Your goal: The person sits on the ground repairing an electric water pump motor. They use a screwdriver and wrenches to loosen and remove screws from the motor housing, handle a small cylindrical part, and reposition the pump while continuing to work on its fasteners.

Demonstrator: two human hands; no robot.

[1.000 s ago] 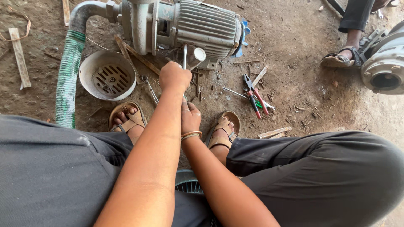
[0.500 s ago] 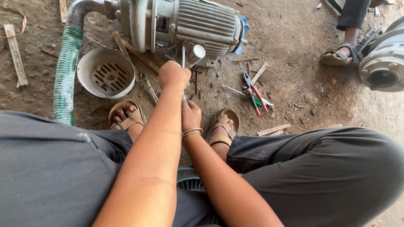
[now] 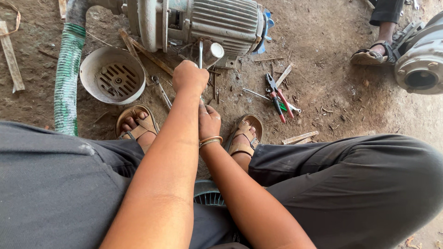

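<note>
Motor (image 3: 226, 23) work looks mid-way: left hand (image 3: 190, 77) fisted round a spanner (image 3: 200, 48), fan cover (image 3: 110, 76) already off. Right hand (image 3: 209, 121) curls closed lower down; can't tell what it grips.

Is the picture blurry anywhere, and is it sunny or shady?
Head view: soft, even daylight with no hard shadows, so it looks shady; the grey motor, the pliers and the left hand look sharp; the trouser legs at the bottom edges bulge wide from lens distortion; no glare shows.
</note>
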